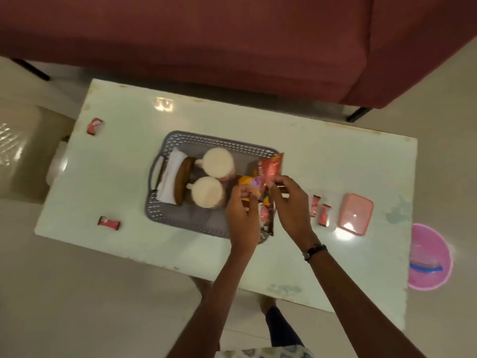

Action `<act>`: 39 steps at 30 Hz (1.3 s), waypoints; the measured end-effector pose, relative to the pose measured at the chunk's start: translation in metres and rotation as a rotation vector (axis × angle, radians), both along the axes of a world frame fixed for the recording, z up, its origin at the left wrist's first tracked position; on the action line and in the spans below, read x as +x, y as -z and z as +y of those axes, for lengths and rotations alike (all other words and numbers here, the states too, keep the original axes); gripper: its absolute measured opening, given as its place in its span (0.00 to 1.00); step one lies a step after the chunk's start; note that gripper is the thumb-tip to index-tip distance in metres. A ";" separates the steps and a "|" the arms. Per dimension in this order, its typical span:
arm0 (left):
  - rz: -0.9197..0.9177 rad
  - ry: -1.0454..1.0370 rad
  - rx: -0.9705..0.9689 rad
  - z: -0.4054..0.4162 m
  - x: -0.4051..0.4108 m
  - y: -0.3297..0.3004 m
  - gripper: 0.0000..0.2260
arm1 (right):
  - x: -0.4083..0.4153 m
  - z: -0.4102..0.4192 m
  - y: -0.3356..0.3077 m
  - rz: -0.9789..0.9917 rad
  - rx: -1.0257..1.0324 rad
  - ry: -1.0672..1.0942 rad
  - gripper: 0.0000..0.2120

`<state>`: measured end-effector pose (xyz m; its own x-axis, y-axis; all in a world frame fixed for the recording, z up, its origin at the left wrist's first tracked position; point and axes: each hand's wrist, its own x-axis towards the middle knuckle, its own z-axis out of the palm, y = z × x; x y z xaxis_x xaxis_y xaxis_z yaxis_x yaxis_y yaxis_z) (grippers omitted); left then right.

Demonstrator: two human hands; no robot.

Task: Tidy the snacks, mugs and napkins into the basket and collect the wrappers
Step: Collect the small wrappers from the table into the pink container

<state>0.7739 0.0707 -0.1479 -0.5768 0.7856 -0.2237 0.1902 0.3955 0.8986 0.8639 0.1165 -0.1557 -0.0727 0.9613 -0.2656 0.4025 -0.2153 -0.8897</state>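
Both the left hand [241,211] and right hand [289,200] pinch a glossy red-and-orange snack packet [260,180] over the grey basket's [206,140] right end. 2 cream mugs [218,161] and folded white napkins [171,174] sit inside.

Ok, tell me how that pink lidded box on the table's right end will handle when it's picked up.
The pink box looks like rigid plastic, so it should stay stiff in a grip. Its glossy lid reflects light, so it may be somewhat slippery. It sits flat and low on the table, unlikely to roll or tip. Its weight is unclear; the contents are hidden.
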 end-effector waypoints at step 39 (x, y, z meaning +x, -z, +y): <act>-0.184 -0.237 -0.351 -0.071 -0.439 0.134 0.10 | -0.531 0.092 0.113 -0.843 0.480 -1.060 0.32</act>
<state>0.3346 0.0000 -0.2823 -0.6571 0.4950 -0.5685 -0.0928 0.6953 0.7127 0.3330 0.2083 -0.2686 -0.7853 0.5616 -0.2604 0.6138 0.7612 -0.2092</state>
